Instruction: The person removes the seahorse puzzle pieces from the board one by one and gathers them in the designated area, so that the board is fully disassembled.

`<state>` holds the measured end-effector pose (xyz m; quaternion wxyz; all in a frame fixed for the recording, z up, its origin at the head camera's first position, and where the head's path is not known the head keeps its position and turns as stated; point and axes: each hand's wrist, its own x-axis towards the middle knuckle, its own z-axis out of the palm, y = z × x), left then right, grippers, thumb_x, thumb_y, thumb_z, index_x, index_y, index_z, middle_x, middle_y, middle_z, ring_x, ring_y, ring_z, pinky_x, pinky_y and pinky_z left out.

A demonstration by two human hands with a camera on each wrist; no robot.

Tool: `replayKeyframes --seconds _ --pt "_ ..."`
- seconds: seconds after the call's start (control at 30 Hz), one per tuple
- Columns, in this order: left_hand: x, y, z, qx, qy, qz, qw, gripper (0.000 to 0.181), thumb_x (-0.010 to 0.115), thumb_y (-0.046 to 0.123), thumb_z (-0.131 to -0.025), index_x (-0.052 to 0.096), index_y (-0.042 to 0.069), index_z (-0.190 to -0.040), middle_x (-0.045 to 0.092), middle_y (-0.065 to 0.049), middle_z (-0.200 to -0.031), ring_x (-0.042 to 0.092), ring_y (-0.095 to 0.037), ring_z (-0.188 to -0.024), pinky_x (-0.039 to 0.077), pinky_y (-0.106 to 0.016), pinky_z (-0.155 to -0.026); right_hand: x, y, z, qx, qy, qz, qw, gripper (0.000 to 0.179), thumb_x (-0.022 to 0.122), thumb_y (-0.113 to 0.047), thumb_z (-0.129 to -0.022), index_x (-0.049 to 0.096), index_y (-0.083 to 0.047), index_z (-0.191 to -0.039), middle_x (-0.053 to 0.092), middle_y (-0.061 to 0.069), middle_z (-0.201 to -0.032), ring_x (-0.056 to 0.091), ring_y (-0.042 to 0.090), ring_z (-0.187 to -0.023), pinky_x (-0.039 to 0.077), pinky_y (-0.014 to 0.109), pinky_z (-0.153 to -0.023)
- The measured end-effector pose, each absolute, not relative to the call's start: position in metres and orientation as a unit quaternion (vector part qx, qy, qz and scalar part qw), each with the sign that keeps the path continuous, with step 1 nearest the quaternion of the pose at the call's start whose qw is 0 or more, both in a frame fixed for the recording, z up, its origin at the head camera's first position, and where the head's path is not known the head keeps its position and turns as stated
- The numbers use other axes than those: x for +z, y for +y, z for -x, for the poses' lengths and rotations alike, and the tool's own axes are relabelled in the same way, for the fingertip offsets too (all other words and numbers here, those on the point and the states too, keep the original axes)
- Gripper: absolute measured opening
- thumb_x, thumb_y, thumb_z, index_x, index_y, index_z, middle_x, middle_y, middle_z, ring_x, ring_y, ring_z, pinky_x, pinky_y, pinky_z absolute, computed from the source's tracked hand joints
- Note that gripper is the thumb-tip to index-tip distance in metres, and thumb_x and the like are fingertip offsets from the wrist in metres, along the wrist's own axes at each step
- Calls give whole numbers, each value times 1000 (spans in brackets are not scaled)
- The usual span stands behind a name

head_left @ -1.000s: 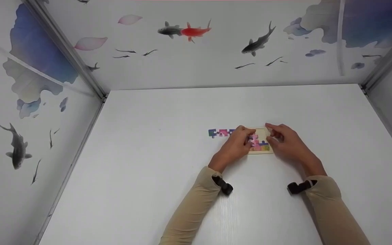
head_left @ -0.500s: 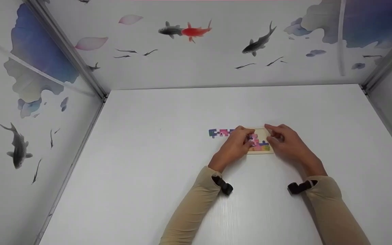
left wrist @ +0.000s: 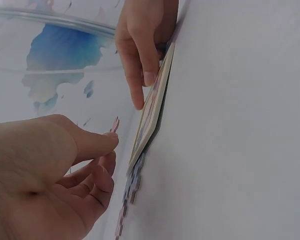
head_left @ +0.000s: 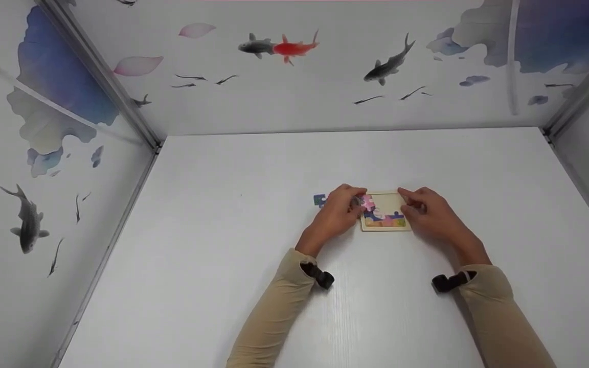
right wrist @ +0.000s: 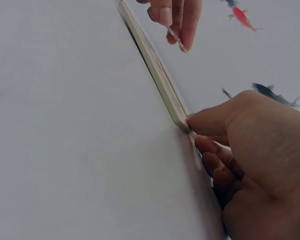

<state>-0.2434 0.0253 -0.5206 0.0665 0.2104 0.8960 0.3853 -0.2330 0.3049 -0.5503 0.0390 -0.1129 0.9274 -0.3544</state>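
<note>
My left hand (head_left: 331, 212) pinches a pink jigsaw piece (head_left: 368, 202) between thumb and fingers. In the left wrist view this piece (left wrist: 115, 124) is seen edge-on, raised over the table near the tray's left end. A shallow wooden puzzle tray (head_left: 386, 229) lies below, with joined pieces along its bottom and lower left; bare wood shows in its upper right. My right hand (head_left: 435, 217) grips the tray's right edge. In the right wrist view its thumb (right wrist: 210, 120) lies on the tray's rim, with the other fingers curled beside and under it.
Loose jigsaw pieces (head_left: 319, 200) lie left of the tray, partly hidden behind my left hand. The white table (head_left: 212, 245) is bounded by a back wall (head_left: 325, 107) and side walls printed with fish.
My left hand has moved left from over the tray, the pink piece in its fingers, uncovering the tray's left side. The right hand stays on the tray's edge.
</note>
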Motion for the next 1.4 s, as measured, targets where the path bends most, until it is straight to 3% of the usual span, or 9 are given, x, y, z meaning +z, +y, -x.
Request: replayKeyframes --seconds 0.13,0.5,0.8,1.17,1.4 --pt "-520 11 243 386 897 -204 63 46 68 16 -108 61 10 -153 65 -8 -139 58 -13 -111 51 -24 -95 -551 304 233 -359 926 109 36 52 62 -21 -110 52 -17 -162 62 12 -119 52 24 -104 43 37 -92" --pt "-522 -21 245 375 899 -221 54 45 70 8 -105 63 2 -149 66 -13 -136 59 -17 -110 52 -27 -95 -549 304 233 -361 926 108 29 52 64 -18 -109 55 -15 -160 63 11 -115 50 23 -103 42 34 -90" --pt "-521 -39 245 370 901 -214 72 43 71 6 -104 67 8 -147 63 -10 -130 59 -16 -109 54 -29 -96 -552 304 233 -363 926 102 31 53 64 -20 -109 54 -17 -161 62 10 -117 51 24 -104 42 35 -91" --pt "-527 -53 246 369 894 -234 98 46 77 11 -101 68 11 -146 70 -5 -123 60 -18 -104 51 -27 -89 -552 304 234 -368 924 102 35 52 63 -20 -109 54 -18 -161 62 9 -118 51 23 -106 42 36 -93" --pt "-525 -54 244 378 892 -227 99 32 77 12 -101 73 9 -132 72 -5 -122 62 -20 -103 52 -28 -89 -550 303 231 -369 923 104 29 52 63 -20 -109 55 -17 -160 63 10 -118 51 24 -105 42 37 -92"
